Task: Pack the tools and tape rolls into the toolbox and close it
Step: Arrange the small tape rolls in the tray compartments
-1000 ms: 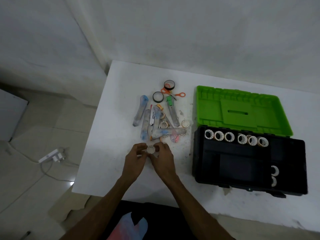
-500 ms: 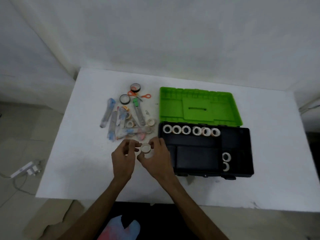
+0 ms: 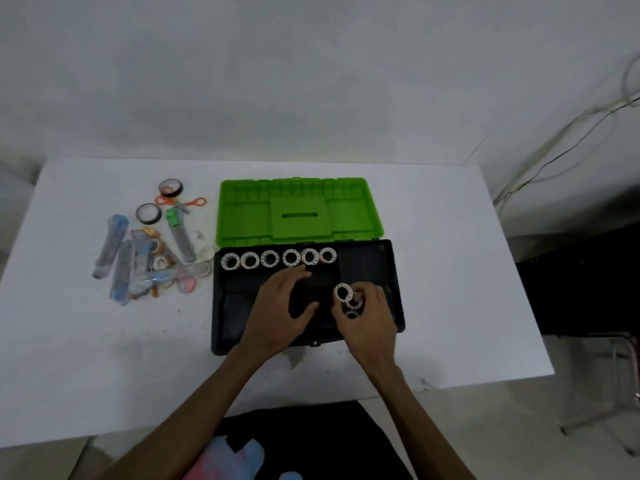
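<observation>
Right hand (image 3: 367,317): over the right part of the black toolbox (image 3: 221,341), fingers curled, pinching a white tape roll (image 3: 343,292) held on edge at the fingertips. Two more rolls (image 3: 352,308) lie in the compartment just beneath the fingers, partly hidden by them; whether the held roll touches them cannot be told.

Left hand (image 3: 282,306): spread over the middle of the toolbox, palm down, fingers straight and slightly apart, thumb out to the right. It holds nothing. Whether the fingertips rest on the inner tray or hover above it cannot be told.

Toolbox: lies open on the white table (image 3: 450,271), near the front edge. Its green lid (image 3: 298,213) is folded back flat toward the wall.

Row of six white tape rolls (image 3: 278,258): stands side by side along the rear compartment of the toolbox, just beyond the left hand's fingertips.

Unpacked items, to the left of the toolbox on the table:
- orange-handled scissors (image 3: 181,201), farthest back;
- two dark tape rolls, one (image 3: 170,187) over the scissors, one (image 3: 148,213) just in front;
- green-topped cutter (image 3: 180,235), lying lengthwise;
- clear tube-shaped packets (image 3: 110,245), heaped together with small tape rolls (image 3: 161,261) among them;
- one small white roll (image 3: 207,253) just beside the toolbox's rear left corner.
</observation>
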